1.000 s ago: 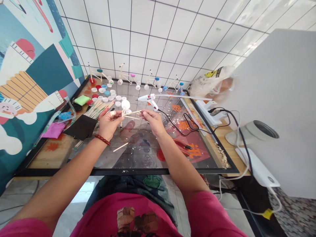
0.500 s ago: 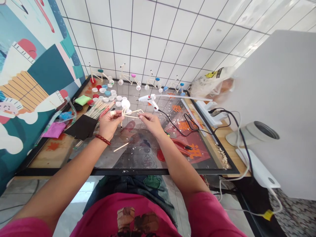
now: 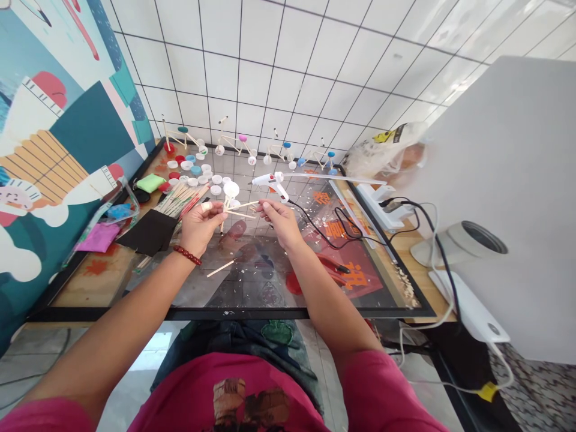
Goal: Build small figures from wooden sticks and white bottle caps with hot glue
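Between my two hands is a small bicycle-shaped model made of thin wooden sticks [image 3: 242,214], with a white bottle cap [image 3: 231,190] at its far end. My left hand [image 3: 202,223], wearing a red bead bracelet, is closed on the model's left end. Two of its sticks spread rightward from there. My right hand [image 3: 279,219] has thumb and forefinger pinched at the right tip of the upper stick; whether a separate small piece is also in the pinch cannot be made out. Just beyond lies a white glue gun [image 3: 272,183]. One loose stick [image 3: 221,268] is on the tabletop nearer my body.
Several finished stick bicycles [image 3: 234,141] line the tiled wall. Loose bottle caps [image 3: 195,170], a bundle of sticks [image 3: 182,199] and black sheets [image 3: 149,231] lie at left. Red-handled pliers [image 3: 330,270], a black cord [image 3: 330,243] and a power strip [image 3: 470,306] are at right.
My right hand has moved slightly right and up, from around the sticks' right ends to the upper stick's tip. The lower stick's end now shows free. My left hand has barely moved.
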Demonstrator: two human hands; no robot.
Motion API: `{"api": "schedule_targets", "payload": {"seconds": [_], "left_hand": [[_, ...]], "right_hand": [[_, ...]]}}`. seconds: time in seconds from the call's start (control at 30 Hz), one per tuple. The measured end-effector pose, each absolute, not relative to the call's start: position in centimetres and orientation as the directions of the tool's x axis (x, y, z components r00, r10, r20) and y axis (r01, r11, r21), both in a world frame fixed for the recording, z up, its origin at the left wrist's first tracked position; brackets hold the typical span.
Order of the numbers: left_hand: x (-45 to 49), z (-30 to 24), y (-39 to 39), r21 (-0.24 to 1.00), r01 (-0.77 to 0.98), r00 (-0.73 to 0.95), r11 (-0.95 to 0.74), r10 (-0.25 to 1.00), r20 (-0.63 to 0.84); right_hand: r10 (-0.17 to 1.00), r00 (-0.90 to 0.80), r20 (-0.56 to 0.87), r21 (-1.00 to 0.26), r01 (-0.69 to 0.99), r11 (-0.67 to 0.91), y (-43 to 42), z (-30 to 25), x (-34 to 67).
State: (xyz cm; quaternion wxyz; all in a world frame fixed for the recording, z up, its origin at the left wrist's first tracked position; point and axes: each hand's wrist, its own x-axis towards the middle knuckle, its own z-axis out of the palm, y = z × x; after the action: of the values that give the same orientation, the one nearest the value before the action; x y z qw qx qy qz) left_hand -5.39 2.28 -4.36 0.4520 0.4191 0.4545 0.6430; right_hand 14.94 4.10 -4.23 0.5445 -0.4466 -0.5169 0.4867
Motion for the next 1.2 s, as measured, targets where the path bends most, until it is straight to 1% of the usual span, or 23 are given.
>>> {"api": "schedule_targets", "payload": {"seconds": [0.2,0.4,0.57,0.63,0.77,0.97,1.2], "left_hand": [[-5.2,-4.0,2.0,0.967,-0.198,-0.209,-0.160,0.971,0.117],[-5.2,-3.9,1.7,0.968,-0.216,-0.159,-0.130,0.983,0.096],[-5.2,-3.5,1.6,0.955,-0.284,-0.134,-0.088,0.990,0.051],[-5.2,-3.4,1.6,0.955,-0.287,-0.128,-0.077,0.991,0.041],[-5.3,-3.6,1.7,0.959,-0.273,-0.119,-0.080,0.992,0.049],[-5.3,-3.7,1.8,0.955,-0.282,-0.121,-0.091,0.991,0.059],[-5.4,-3.3,1.6,0.946,-0.324,-0.082,-0.010,0.997,-0.017]], "right_hand": [[0.994,-0.029,0.108,-0.990,-0.099,0.105,3.7,-3.7,14.8],[0.988,-0.008,0.154,-0.987,-0.049,0.154,3.7,-3.5,14.7],[0.981,0.000,0.192,-0.979,-0.068,0.192,3.6,-3.3,14.6],[0.979,0.005,0.204,-0.977,-0.061,0.204,3.5,-3.3,14.6],[0.974,0.007,0.227,-0.973,-0.042,0.227,3.4,-3.3,14.5],[0.969,0.011,0.248,-0.966,-0.068,0.248,3.3,-3.1,14.4],[0.972,0.001,0.236,-0.970,-0.064,0.236,3.0,-2.9,14.1]]}}
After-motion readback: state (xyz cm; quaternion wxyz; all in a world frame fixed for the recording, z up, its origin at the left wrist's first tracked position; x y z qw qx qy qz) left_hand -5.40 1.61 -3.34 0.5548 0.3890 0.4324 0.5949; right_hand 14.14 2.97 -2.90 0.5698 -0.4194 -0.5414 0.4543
